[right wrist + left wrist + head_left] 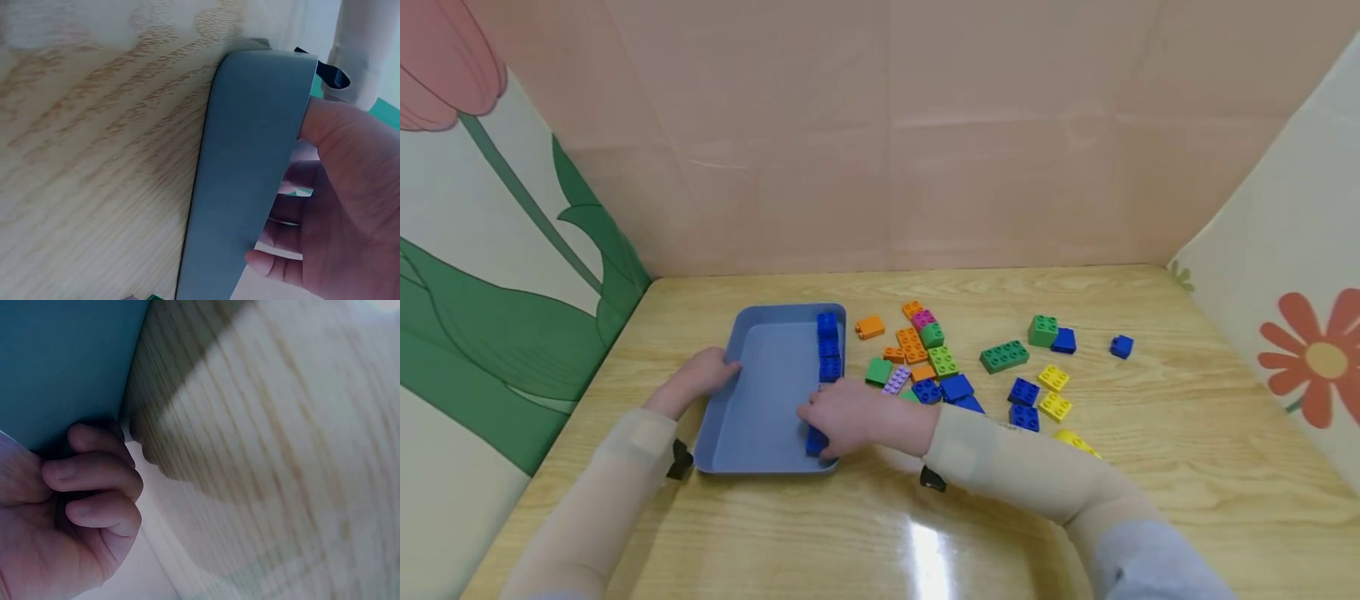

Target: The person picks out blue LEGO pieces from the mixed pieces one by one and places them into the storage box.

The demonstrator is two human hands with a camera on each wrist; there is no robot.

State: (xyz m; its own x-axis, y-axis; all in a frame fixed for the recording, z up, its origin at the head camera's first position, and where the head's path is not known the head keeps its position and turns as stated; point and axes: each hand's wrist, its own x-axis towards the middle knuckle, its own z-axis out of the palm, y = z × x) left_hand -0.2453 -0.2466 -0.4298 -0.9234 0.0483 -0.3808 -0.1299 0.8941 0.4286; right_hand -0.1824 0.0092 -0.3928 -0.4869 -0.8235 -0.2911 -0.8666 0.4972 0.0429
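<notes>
A blue-grey tray (760, 462) lies on the table, with a row of blue toy bricks (828, 346) along its right inner wall. My left hand (703, 372) holds the tray's left side, thumb over the rim; in the left wrist view its curled fingers (103, 478) lie against the outer wall. Over the right rim reaches my right hand (850, 414), its thumb and fingers around a blue brick (816, 442) near the tray's front right corner. That brick is partly covered by the hand, and the tray wall (250, 156) hides it in the right wrist view.
Right of the tray lie scattered bricks: orange bricks (910, 343), a lilac brick (897, 380), green bricks (1004, 357), blue bricks (1024, 392) and yellow bricks (1055, 378). My right forearm (1015, 462) crosses in front of some. A pink wall (887, 167) stands behind the table.
</notes>
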